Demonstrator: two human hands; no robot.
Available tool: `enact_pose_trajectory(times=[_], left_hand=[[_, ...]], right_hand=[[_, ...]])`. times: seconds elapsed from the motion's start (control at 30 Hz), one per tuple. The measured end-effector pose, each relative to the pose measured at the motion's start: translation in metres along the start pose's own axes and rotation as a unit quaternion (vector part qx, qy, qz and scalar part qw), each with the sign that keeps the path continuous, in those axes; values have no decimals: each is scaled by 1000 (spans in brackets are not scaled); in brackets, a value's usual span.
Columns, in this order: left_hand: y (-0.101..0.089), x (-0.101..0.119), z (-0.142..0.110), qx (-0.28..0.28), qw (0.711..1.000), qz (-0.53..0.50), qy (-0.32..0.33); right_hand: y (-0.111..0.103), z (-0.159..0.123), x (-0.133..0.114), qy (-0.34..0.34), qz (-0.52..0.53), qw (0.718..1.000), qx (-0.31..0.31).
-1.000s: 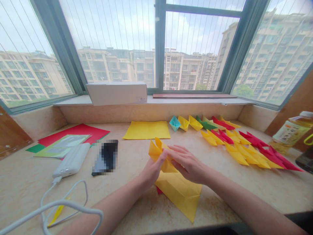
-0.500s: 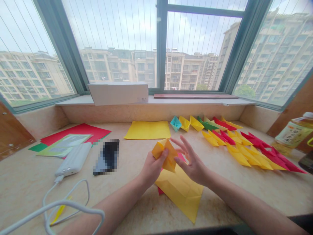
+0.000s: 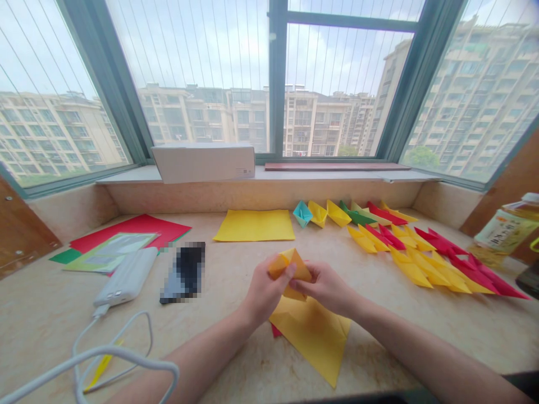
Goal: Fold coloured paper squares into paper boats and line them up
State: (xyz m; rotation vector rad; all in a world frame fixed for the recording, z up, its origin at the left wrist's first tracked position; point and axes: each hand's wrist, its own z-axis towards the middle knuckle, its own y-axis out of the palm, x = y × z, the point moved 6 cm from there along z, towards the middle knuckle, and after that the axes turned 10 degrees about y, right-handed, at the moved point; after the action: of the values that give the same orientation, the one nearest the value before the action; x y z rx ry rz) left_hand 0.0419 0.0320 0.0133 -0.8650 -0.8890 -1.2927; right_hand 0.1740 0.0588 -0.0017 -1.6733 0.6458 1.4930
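A folded piece of yellow paper (image 3: pixel 295 259) is held up off the counter between both hands. My left hand (image 3: pixel 269 286) is closed on its left side, thumb across the front. From the right, my right hand (image 3: pixel 326 285) pinches the same piece, thumb in front and fingers behind it. Below the hands lies a larger creased yellow sheet (image 3: pixel 315 336), one corner pointing toward me. A bit of red paper (image 3: pixel 275 331) shows from under its left edge; the rest of it is hidden.
Folded paper boats (image 3: pixel 412 266) in several colours stand in rows at the right, near an oil bottle (image 3: pixel 507 227). A flat yellow stack (image 3: pixel 255 225) lies behind the hands. Leftward are red sheets (image 3: pixel 164 227), a white power bank (image 3: pixel 126 278), its cable (image 3: pixel 126 350) and a blurred dark object (image 3: pixel 184 273).
My right hand has gone from spread fingers beside the folded yellow paper to gripping it. The paper and both hands are slightly lower.
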Motion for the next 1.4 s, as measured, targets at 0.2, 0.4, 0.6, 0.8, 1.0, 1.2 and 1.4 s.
enact_pose_trajectory(times=[0.2, 0.4, 0.6, 0.8, 1.0, 1.2, 1.4], left_hand=[[-15, -6, 9, 40, 999, -13, -24], [-18, -13, 13, 50, 995, -61, -66], [-15, -13, 13, 9, 998, -40, -45], [-11, -6, 14, -104, 993, 50, 2], [-8, -13, 14, -146, 989, 4, -27], [-10, -7, 12, -116, 992, 27, 35], [-7, 14, 11, -183, 942, 197, 202]], right_hand=[[-15, 2, 1, 27, -23, 999, -19], [-42, 5, -6, 23, -19, 998, 63], [-49, 6, -9, 15, 25, 996, 79], [-53, 7, -4, 18, 40, 996, 77], [-54, 7, -6, 13, 75, 995, 57], [-56, 7, -6, -10, 116, 990, 76], [-56, 7, -11, -72, 106, 987, 96]])
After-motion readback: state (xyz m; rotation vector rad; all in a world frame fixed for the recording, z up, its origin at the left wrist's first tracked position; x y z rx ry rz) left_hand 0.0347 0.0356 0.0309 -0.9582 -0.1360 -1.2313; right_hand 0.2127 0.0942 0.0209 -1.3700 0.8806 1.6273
